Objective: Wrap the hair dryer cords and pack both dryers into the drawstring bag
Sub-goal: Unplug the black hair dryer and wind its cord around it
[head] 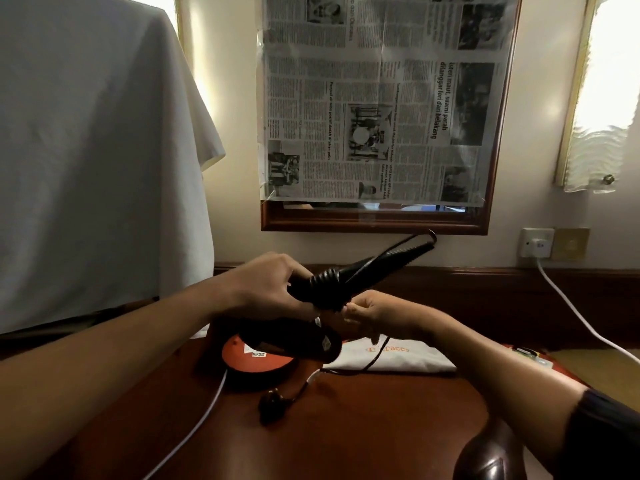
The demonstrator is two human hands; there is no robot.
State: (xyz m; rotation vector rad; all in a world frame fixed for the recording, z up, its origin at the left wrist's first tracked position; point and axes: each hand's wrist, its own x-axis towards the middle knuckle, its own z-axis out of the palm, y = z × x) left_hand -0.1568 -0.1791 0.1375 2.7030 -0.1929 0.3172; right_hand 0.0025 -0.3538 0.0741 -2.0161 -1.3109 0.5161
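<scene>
My left hand [266, 289] grips a black hair dryer [377, 268] held above the table, its handle pointing up and right. Several turns of black cord [327, 284] are coiled around the handle. My right hand [374, 315] pinches the cord just below the coils; the loose cord hangs down to a black plug [273, 405] lying on the table. A white drawstring bag [391, 356] with orange lettering lies flat under my right hand. The dryer's body [294, 341] hangs below my left hand. A second dark rounded object [491, 455] sits at the bottom right, perhaps the other dryer.
An orange and black round device [256, 362] with a white cable [194, 427] sits on the dark wooden table [346, 445]. A white cable [571, 306] runs from a wall socket [536, 242]. A newspaper-covered mirror [377, 98] hangs ahead; a white cloth [86, 150] drapes at left.
</scene>
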